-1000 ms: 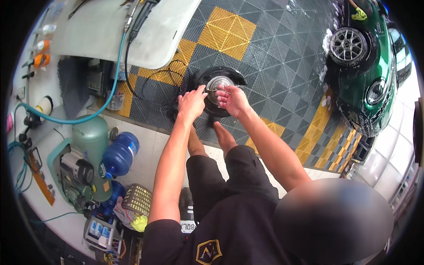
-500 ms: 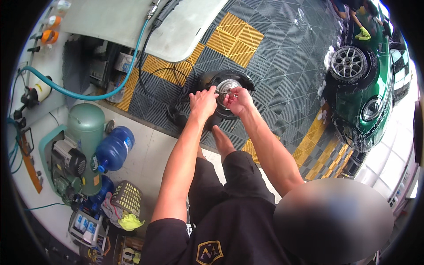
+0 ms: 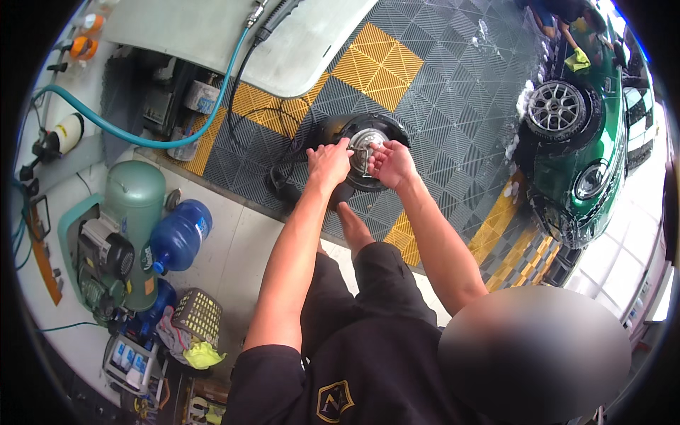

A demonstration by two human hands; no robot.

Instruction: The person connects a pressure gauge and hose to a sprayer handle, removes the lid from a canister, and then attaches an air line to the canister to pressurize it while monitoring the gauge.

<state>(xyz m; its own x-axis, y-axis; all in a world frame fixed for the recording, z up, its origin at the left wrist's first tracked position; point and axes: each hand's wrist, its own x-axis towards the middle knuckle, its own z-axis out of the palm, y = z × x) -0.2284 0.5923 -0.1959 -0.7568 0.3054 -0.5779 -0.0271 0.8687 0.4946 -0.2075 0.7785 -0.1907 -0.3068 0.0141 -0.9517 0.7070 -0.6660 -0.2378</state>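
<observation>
Below my hands on the tiled floor stands a round black machine [image 3: 392, 127] with a shiny metal disc-like top [image 3: 366, 136]. My left hand [image 3: 329, 164] is over its left side, fingers bent and pressed together, the tips close to the metal part. From the right, my right hand [image 3: 394, 166] reaches in with the palm turned partly up and the fingers curled, thumb near the fingertips. Something thin and silvery shows between the two hands, too small to name. Whether each hand grips it is hard to see.
A grey table [image 3: 297, 71] carries a spray gun [image 3: 276, 21] and a teal hose [image 3: 152, 144]. To the left are a green air compressor [image 3: 138, 195], a blue water jug [image 3: 180, 237] and a basket [image 3: 197, 316]. A wet green car [image 3: 602, 152] stands right, where another person wipes with a yellow-green cloth [image 3: 577, 59].
My right hand has shifted slightly right and turned its palm more upward. The left hand has barely moved. The other person's cloth has moved slightly.
</observation>
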